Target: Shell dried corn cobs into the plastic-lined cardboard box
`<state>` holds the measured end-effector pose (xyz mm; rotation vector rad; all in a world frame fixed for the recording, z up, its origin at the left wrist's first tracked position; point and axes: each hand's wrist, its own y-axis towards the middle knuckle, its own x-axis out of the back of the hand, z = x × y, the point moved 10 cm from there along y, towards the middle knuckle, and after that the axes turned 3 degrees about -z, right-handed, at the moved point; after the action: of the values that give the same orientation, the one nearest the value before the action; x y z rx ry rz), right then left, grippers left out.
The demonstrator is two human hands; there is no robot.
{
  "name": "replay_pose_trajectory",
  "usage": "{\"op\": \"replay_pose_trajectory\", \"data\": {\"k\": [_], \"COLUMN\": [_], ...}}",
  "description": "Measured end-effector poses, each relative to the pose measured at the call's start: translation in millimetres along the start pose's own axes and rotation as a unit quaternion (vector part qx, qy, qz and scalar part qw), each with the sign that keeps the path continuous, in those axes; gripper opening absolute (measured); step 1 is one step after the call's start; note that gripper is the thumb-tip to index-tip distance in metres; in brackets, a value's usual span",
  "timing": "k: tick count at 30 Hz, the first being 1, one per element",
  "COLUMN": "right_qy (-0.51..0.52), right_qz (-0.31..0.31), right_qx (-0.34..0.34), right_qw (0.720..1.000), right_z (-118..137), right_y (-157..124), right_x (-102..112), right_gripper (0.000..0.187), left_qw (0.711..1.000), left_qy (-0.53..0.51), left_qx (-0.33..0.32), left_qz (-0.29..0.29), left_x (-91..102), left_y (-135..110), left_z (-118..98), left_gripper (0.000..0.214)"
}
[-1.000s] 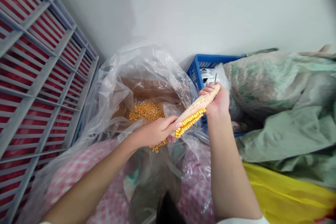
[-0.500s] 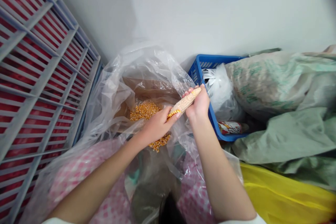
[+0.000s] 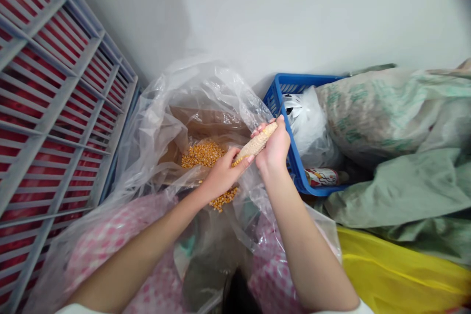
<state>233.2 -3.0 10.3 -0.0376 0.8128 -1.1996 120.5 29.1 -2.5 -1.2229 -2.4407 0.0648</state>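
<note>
A corn cob (image 3: pixel 256 143), mostly stripped to its pale core, is held slanted over a clear plastic bag (image 3: pixel 172 122). My right hand (image 3: pixel 274 146) is closed round its upper end. My left hand (image 3: pixel 222 173) is closed round its lower end, thumb pressed on the cob where a few yellow kernels remain. Loose yellow kernels (image 3: pixel 203 153) lie in a pile inside the bag, with more of them (image 3: pixel 222 199) just under my left hand.
A grey metal rack with red contents (image 3: pixel 51 103) fills the left. A blue plastic crate (image 3: pixel 290 108) with a white bag and a can stands right of the hands. Green woven sacks (image 3: pixel 397 137) and a yellow sheet (image 3: pixel 401 274) lie at right. Pink checked cloth is below.
Both hands and the cob have moved left, from over the blue crate to over the bag. Far fewer yellow kernels show on the cob's lower end than a second ago.
</note>
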Motion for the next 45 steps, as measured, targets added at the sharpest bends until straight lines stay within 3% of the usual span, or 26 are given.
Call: {"op": "replay_pose_trajectory", "data": {"k": [10,15,18,21,32,39,42,45], "right_qy": [0.014,0.023,0.022,0.02,0.008,0.0,0.013,0.035], "right_qz": [0.012,0.0,-0.005,-0.009,-0.02,0.014,-0.003,-0.005], "right_qx": [-0.061,-0.07,-0.08,-0.084,-0.068,-0.062,-0.092,-0.108], "right_qw": [0.998,0.997,0.997,0.996,0.997,0.998,0.996,0.994], "right_z": [-14.7,-10.9,-6.9,-5.9,-17.6,-19.6,-21.5,-17.6], "right_y": [-1.2,3.8,5.4,5.7,5.4,-0.9,2.8,6.9], "right_x": [-3.4,0.2,2.5,4.8,6.4,-4.1,0.6,3.5], "right_gripper": [0.025,0.026,0.026,0.027,0.026,0.026,0.026,0.027], "left_qw": [0.994,0.997,0.99,0.982,0.982,0.952,0.946,0.957], "left_qy": [-0.099,-0.055,-0.091,-0.135,-0.145,-0.263,-0.265,-0.232], "left_qx": [0.049,0.002,0.002,0.022,0.104,0.154,0.176,0.122], "left_qz": [-0.025,0.053,0.111,0.131,0.068,0.02,0.057,0.121], "left_x": [6.5,1.7,-4.6,-8.3,-7.1,-9.1,-7.8,-1.7], "left_y": [7.8,6.6,4.0,3.0,-1.0,2.8,1.7,2.1], "left_z": [14.8,1.0,-4.4,-2.8,14.9,33.8,32.3,15.5], "left_gripper": [0.052,0.043,0.041,0.04,0.037,0.047,0.056,0.048]}}
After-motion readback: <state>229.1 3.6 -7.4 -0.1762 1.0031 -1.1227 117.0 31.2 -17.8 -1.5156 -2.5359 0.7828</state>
